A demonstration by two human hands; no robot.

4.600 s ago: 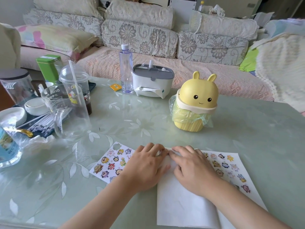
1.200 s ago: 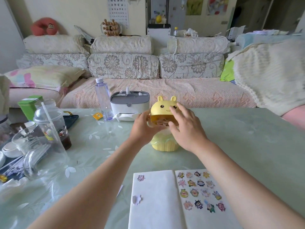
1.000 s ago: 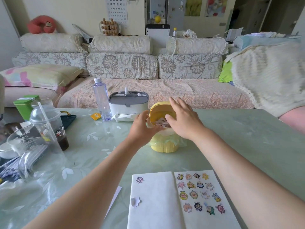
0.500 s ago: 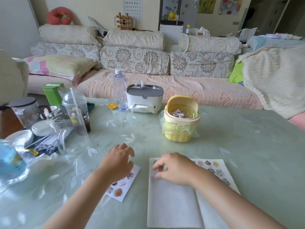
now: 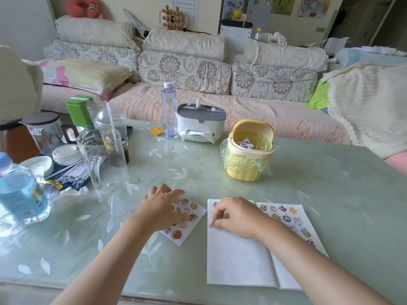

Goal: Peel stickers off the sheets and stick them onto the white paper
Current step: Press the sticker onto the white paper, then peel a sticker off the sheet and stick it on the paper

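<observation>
Our left hand (image 5: 161,209) lay flat, fingers spread, pinning the left sticker sheet (image 5: 195,213) to the desk (image 5: 308,172) | our right hand (image 5: 236,216), fingers curled, seemingly pinched a small sticker (image 5: 211,225) onto the white paper (image 5: 237,260) at its left edge.

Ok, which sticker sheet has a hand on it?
The sticker sheet left of the white paper, angled, under the left hand; the other sheet lies to the paper's right.

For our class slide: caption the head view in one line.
Left hand rests on a sticker sheet while the right hand pinches a small piece on the white paper.
</observation>
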